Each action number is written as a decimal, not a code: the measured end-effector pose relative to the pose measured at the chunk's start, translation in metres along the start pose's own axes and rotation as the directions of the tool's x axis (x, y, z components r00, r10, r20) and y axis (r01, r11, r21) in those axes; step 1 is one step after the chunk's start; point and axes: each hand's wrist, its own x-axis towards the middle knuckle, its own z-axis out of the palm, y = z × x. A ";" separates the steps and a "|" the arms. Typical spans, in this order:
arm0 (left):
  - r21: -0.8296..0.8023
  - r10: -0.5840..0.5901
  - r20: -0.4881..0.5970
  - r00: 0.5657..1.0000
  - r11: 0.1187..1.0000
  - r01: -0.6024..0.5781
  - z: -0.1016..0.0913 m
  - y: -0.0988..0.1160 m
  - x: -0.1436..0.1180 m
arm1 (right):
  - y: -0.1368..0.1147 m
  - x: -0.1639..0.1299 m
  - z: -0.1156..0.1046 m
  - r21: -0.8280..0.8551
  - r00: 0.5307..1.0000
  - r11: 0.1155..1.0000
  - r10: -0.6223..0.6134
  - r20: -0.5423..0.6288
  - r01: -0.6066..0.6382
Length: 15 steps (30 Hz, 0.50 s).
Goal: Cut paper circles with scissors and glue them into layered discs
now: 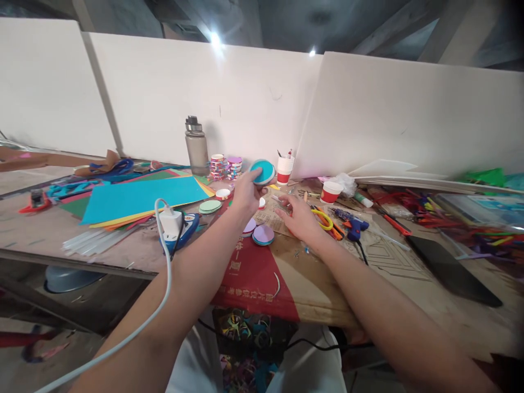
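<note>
My left hand (246, 192) is raised above the table and grips a teal round disc (262, 171) by its edge. My right hand (301, 217) hovers low over a newspaper sheet (275, 218) with its fingers spread, holding nothing. Just in front of my hands lie purple and blue paper circles (263, 234). Yellow-handled scissors (324, 219) and a blue glue gun (352, 224) sit right of my right hand.
Coloured paper sheets (139, 199) and a white charger (171, 222) with its cable lie to the left. A grey bottle (197, 146), stacked discs (225, 166) and red-and-white cups (285, 169) stand at the back. A black phone (452, 270) rests right. White boards (229, 98) wall the rear.
</note>
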 end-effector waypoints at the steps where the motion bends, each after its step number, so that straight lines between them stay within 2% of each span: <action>1: -0.001 0.008 0.006 1.000 1.000 -0.008 0.000 0.003 -0.001 | 0.001 0.000 0.001 -0.001 1.000 1.000 0.021 -0.008 -0.021; 6: -0.108 0.109 -0.035 0.993 0.988 -0.112 -0.009 0.031 0.003 | 0.001 0.000 0.004 0.003 0.998 0.998 0.067 -0.001 -0.067; 11: -0.142 0.150 -0.154 0.977 0.975 -0.172 -0.012 0.043 0.011 | 0.006 -0.002 0.008 -0.008 0.994 0.994 0.106 0.015 -0.106; 15: -0.140 0.312 -0.137 0.940 0.933 -0.330 -0.017 0.058 0.019 | 0.009 -0.002 0.006 0.005 0.991 0.992 0.128 0.042 -0.129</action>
